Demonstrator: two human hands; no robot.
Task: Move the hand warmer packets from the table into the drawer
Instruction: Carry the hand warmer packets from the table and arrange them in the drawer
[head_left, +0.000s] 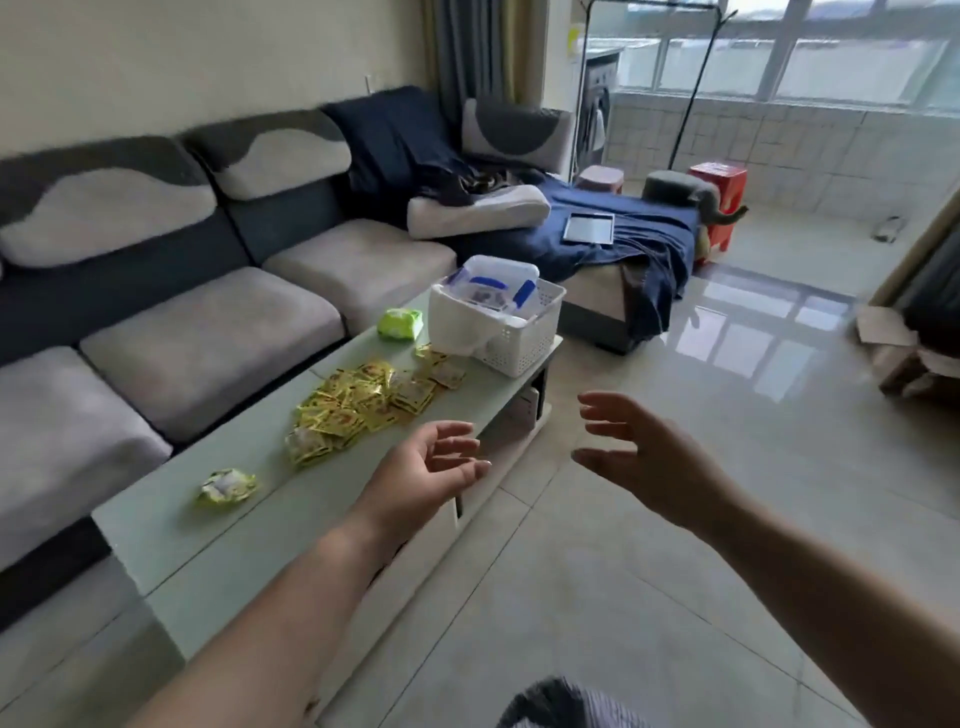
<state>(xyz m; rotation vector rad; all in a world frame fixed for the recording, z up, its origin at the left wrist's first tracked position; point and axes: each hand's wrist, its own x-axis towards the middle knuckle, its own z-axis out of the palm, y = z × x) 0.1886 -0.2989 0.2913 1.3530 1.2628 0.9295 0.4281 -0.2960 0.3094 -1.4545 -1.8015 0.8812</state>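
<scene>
A pile of several yellow hand warmer packets (358, 405) lies on the pale green glass coffee table (218, 525), towards its far half. One crumpled yellow-green wrapper (227, 486) lies apart, nearer to me. My left hand (431, 467) hovers over the table's right edge, palm turned inward, fingers relaxed and holding nothing. My right hand (639, 452) hangs over the floor to the right of the table, fingers spread and empty. A drawer front (415, 540) shows below the tabletop, partly hidden by my left arm.
A white basket (524, 338) with a plastic box inside stands at the table's far end, a green tissue pack (400, 323) beside it. A grey sofa (208, 322) runs along the table's left side. Shiny tiled floor (675, 597) spreads to the right.
</scene>
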